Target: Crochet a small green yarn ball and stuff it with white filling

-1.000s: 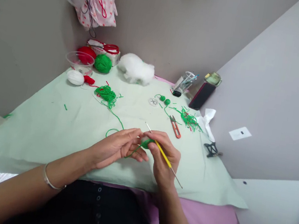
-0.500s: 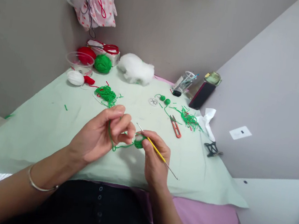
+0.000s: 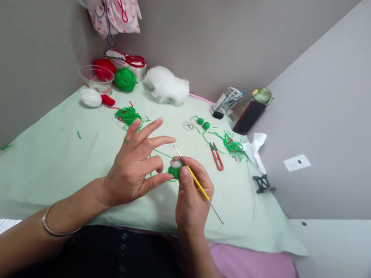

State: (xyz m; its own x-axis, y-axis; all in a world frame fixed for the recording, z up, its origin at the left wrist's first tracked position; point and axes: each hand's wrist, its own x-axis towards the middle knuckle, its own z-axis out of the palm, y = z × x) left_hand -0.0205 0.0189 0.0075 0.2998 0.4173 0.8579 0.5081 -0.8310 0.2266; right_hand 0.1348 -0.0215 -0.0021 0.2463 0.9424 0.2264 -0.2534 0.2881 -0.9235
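My right hand (image 3: 196,196) is closed on a crochet hook (image 3: 198,183) with a yellow grip, its tip pointing up and left. The same fingers pinch a small green crochet piece (image 3: 173,170) with white stuffing showing in its opening. My left hand (image 3: 138,162) is open beside it, fingers spread, thumb tip close to the piece; whether it touches I cannot tell. Green yarn (image 3: 163,154) runs from the left fingers to the piece, with a turn of it round the little finger. Behind the left hand lies a loose heap of green yarn (image 3: 128,115).
White stuffing (image 3: 166,85) sits at the back, near a green yarn ball (image 3: 125,80) and a plastic tub (image 3: 95,80). To the right lie orange-handled thread snips (image 3: 216,156), two small green balls (image 3: 205,125), yarn scraps (image 3: 235,147) and a black stand (image 3: 264,184).
My left hand has unfolded from bent fingers to a wide spread and turned, drawing the yarn out between it and the crochet piece. My right hand keeps its grip on hook and piece.
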